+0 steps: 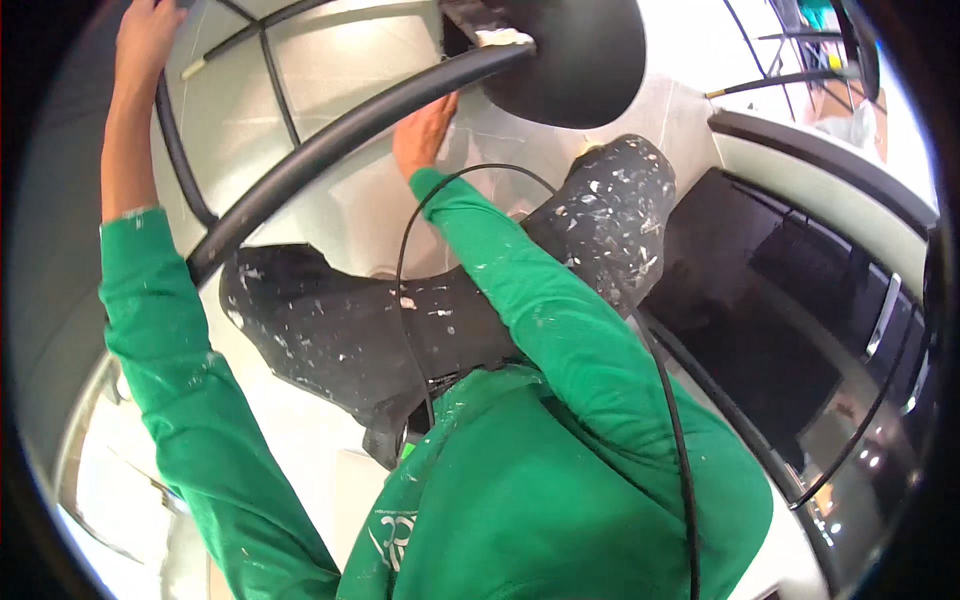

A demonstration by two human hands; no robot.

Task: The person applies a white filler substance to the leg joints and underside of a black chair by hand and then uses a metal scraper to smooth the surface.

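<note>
A chair with a black tubular frame and a black rounded panel lies across the area in front of me. My left hand, at the upper left, has its fingers curled at a thin black chair leg. Under the thick curved tube reaches my right hand, close to the panel. The tube covers part of it, and what its fingertips do is hidden. Beside the tube's end shows a small white patch.
A glossy black panel stands on the right, beside a pale ledge with a dark edge. Black cables hang across my body. More thin black legs cross at the upper left above pale floor tiles. My knees are bent below.
</note>
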